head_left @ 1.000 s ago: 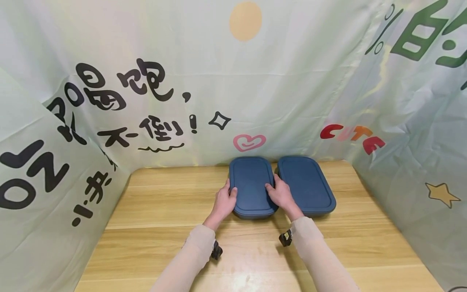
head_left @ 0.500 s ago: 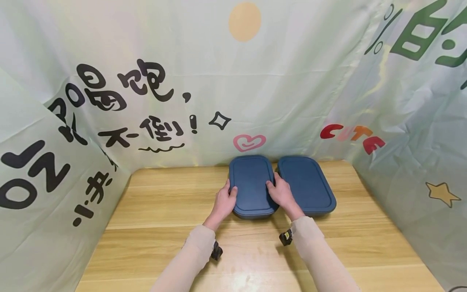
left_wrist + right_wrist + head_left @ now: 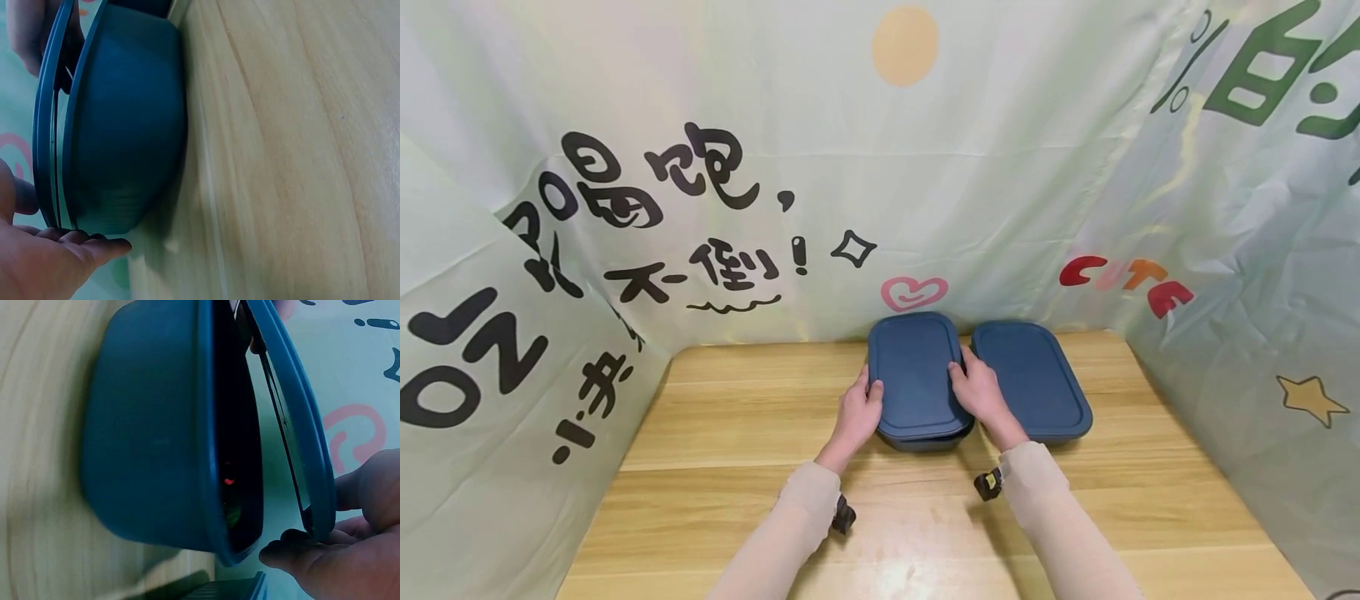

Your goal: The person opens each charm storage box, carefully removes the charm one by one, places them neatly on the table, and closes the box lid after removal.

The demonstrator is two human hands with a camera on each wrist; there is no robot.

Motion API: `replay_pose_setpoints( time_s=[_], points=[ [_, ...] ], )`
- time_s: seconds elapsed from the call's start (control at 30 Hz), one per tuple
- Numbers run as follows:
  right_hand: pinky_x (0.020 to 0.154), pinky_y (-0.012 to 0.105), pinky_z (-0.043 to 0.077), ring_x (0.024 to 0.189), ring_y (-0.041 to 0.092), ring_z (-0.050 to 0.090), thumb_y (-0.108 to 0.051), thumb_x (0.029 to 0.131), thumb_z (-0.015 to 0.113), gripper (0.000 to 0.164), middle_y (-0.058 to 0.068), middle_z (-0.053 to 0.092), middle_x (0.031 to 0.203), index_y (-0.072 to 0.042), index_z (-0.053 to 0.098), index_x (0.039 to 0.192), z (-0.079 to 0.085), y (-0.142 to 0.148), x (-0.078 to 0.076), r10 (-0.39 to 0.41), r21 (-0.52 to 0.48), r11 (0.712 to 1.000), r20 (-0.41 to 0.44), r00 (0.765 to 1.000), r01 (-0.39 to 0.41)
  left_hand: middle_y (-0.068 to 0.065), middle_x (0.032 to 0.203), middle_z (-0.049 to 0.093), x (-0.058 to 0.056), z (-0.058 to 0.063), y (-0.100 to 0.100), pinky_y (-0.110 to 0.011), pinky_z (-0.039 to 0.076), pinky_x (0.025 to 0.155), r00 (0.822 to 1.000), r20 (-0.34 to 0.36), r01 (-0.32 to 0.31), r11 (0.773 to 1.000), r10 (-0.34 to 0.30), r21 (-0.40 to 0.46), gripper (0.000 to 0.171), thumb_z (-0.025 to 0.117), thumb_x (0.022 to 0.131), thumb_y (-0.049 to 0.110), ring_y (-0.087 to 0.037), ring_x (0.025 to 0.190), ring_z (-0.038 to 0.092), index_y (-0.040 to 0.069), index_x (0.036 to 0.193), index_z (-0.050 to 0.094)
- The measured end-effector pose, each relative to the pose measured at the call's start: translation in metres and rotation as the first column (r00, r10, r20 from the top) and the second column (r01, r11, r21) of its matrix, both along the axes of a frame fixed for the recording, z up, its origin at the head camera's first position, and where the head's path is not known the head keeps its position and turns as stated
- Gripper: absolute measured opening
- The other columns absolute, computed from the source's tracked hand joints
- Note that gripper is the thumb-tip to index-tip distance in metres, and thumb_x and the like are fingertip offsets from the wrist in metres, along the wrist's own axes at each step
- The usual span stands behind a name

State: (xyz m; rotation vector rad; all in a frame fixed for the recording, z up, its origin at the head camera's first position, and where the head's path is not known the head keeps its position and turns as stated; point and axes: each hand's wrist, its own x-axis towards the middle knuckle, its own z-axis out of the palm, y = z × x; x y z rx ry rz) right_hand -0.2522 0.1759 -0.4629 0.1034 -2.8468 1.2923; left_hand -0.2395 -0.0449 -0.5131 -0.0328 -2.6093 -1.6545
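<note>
A dark blue lid (image 3: 916,375) is raised off the left blue food container (image 3: 925,445), with a dark gap showing between them. My left hand (image 3: 857,410) grips the lid's left edge, thumb on top and fingers below; in the left wrist view those fingers also lie along the container's rim. On the other side my right hand (image 3: 981,390) pinches the lid's right edge. In the right wrist view the lid (image 3: 300,419) tilts away from the container (image 3: 156,437), and small red and green spots show in its shadowed inside.
A second lidded blue container (image 3: 1033,379) stands close to the right, next to my right hand. Both are on a wooden table (image 3: 745,417). A printed fabric curtain (image 3: 1000,208) rises directly behind and on both sides.
The lid has come up off the left container, both hands rising slightly with it, and a gap has opened along its front and right side. The right container has stayed put.
</note>
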Motion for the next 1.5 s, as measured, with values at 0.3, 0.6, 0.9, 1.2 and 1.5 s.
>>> replay_pose_setpoints(
  time_s=[0.3,0.6,0.9,1.2,1.5],
  points=[
    [0.116,0.061,0.044,0.144,0.047,0.049,-0.017,0.112,0.046,0.056,0.032,0.047,0.158,0.006,0.034,0.162,0.011,-0.005,0.000,0.015,-0.047,0.999,-0.068,0.998,-0.018,-0.026,0.162,0.043,-0.001,0.003,-0.010,-0.051,0.040,0.122,0.999,-0.032,-0.034,0.997,0.037,0.072,0.062,0.053,0.111,0.025,-0.038,0.150,0.045,-0.005,0.162,0.034],
    [0.116,0.055,0.047,0.144,0.040,0.053,-0.017,0.111,0.051,0.055,0.026,0.050,0.157,0.001,0.038,0.162,0.024,-0.020,0.002,0.033,-0.133,0.990,-0.082,0.996,-0.044,-0.028,0.163,0.041,-0.004,-0.003,-0.021,-0.053,0.041,0.122,0.997,-0.033,-0.066,0.990,0.071,0.127,0.061,0.054,0.110,0.022,-0.040,0.150,0.044,-0.008,0.160,0.036],
    [0.113,0.054,0.050,0.148,0.041,0.048,-0.020,0.112,0.050,0.058,0.026,0.043,0.163,-0.002,0.033,0.165,0.030,-0.035,0.004,0.090,-0.195,0.976,-0.038,0.995,-0.095,-0.026,0.156,0.051,-0.004,-0.006,-0.031,-0.052,0.045,0.118,0.993,-0.011,-0.115,0.984,0.118,0.139,0.060,0.056,0.108,0.023,-0.040,0.144,0.052,-0.005,0.159,0.041],
    [0.114,0.051,0.050,0.146,0.037,0.052,-0.017,0.108,0.060,0.058,0.025,0.050,0.157,-0.001,0.041,0.161,0.035,-0.049,0.007,0.073,-0.259,0.962,-0.061,0.995,-0.086,-0.025,0.150,0.058,-0.003,-0.012,-0.038,-0.054,0.050,0.113,0.994,0.023,-0.107,0.985,0.105,0.132,0.062,0.054,0.108,0.026,-0.041,0.138,0.058,-0.006,0.160,0.039],
    [0.113,0.049,0.051,0.146,0.032,0.053,-0.018,0.108,0.060,0.058,0.022,0.052,0.157,-0.005,0.043,0.161,0.039,-0.059,0.010,0.076,-0.281,0.956,-0.061,0.995,-0.090,-0.028,0.157,0.049,0.000,-0.012,-0.044,-0.051,0.045,0.118,0.996,0.083,-0.054,0.987,0.041,0.151,0.063,0.053,0.110,0.026,-0.039,0.145,0.051,-0.006,0.161,0.036]
  ],
)
